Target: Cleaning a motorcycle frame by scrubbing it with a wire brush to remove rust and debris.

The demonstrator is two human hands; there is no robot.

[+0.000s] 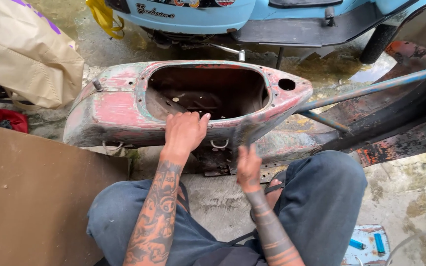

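Observation:
An old scooter body shell [119,106] with worn red, pink and pale green paint lies on the ground in front of me, its large oval opening facing up. My left hand [184,129] rests flat on the near rim of that opening, fingers spread over the edge. My right hand [248,165] is closed around a thin dark tool [245,132] that is blurred with motion, held against the shell's near side. I cannot tell what kind of tool it is. My knees in blue jeans frame both arms.
A light blue scooter [198,15] stands behind the shell. A beige bag [25,54] sits at the upper left, a brown board [30,197] at the lower left. A rusty frame with a blue tube [371,88] runs to the right. Two blue lighters [368,243] lie on a small plate.

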